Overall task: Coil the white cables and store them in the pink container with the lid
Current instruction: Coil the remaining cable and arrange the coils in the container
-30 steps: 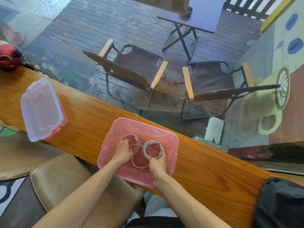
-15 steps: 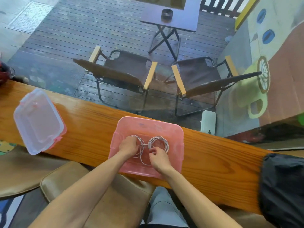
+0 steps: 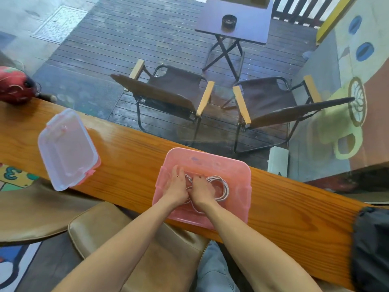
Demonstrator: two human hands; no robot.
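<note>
The pink container (image 3: 235, 209) sits open on the wooden counter in front of me. Coiled white cables (image 3: 223, 189) lie on its floor. Both hands are inside it, side by side. My left hand (image 3: 176, 186) rests on the left coil, fingers stretched forward and mostly covering it. My right hand (image 3: 202, 189) presses down on the cables at the middle, fingers curled over the strands; the right coil shows beside it. The container's lid (image 3: 66, 147), clear with pink clips, lies on the counter far to the left.
The wooden counter (image 3: 130, 165) runs diagonally against a glass pane. A red bag (image 3: 14, 85) sits at its far left end and a black bag (image 3: 371, 249) at its right end. Tan stools (image 3: 130, 249) stand below, near my knee.
My hands have drawn closer together over the cables inside the container. The right hand now covers more of the middle strands. The view has shifted; the container has not moved on the counter.
</note>
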